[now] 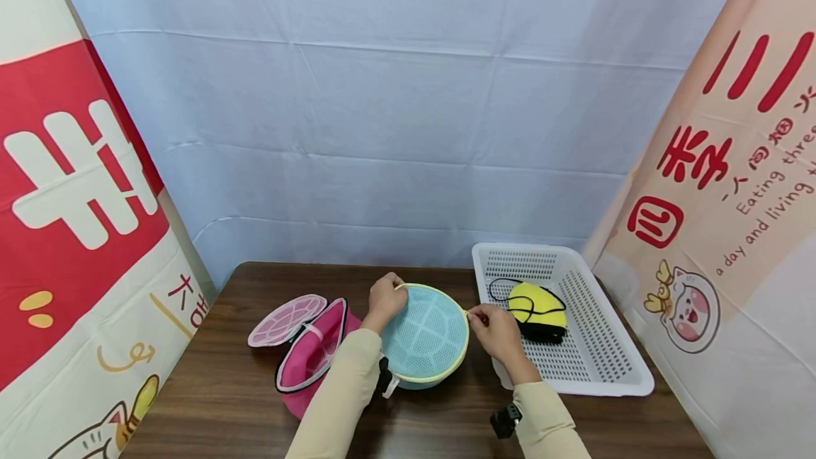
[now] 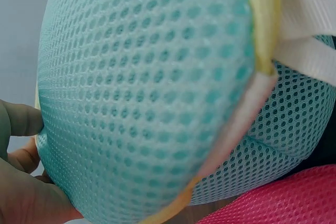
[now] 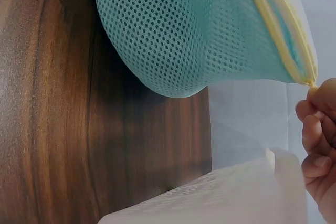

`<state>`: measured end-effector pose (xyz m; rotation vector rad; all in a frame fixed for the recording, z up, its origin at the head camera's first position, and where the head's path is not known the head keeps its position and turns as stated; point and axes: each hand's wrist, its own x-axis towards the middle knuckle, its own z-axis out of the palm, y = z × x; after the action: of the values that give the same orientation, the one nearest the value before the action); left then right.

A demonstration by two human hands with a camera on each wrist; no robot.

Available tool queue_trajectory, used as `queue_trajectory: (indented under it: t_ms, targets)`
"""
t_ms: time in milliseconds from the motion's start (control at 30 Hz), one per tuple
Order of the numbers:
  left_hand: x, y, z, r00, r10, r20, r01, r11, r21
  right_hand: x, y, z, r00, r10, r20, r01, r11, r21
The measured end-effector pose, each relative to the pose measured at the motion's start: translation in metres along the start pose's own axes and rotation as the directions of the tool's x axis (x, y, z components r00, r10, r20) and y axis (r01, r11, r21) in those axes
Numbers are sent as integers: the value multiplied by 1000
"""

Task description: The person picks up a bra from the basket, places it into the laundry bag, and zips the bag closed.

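- Blue mesh bag (image 1: 423,331): stands at the centre of the worktop (image 1: 204,388), between both hands; its round lid faces upward and is edged in yellow.
- Left hand (image 1: 385,301): at the far-left part of the lid's edge; the grip pinches the bag's rim, with mesh gathered at the fingers.
- Right hand (image 1: 497,335): at the bag's right side; the grip pinches the yellow zip pull (image 3: 312,84) between thumb and finger.
- Yellow edging (image 3: 268,30): seen from the right wrist, two bands stand apart with blue mesh showing between them and converge at the zip pull.
- White strap (image 2: 310,17): a folded loop on the bag's near side, beside the left wrist.
- Pink bag (image 1: 296,402): left of the blue one, partly behind the left forearm; its pink lid (image 1: 290,321) is folded back to the left, exposing the interior.
- White basket (image 1: 608,321): to the right, containing a yellow item (image 1: 540,307) with a black cord and a black lower part.
- Pale blue cloth (image 1: 382,126): hangs behind the worktop.
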<state>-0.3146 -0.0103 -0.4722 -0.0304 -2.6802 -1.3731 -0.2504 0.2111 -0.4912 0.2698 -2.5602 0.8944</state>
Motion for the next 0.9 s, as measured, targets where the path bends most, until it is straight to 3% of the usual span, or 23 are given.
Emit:
queue_trajectory:
  t_ms: [600,900]
  targets:
    - [-8,-4,2,999,-32,-15,31,997,-71,-2,0,-2,1000,-14,3,14,999,-39]
    - [-6,-4,5,988,-95,-125,85,993,-85,-3,1,0,998,-52,-23,51,998,-42]
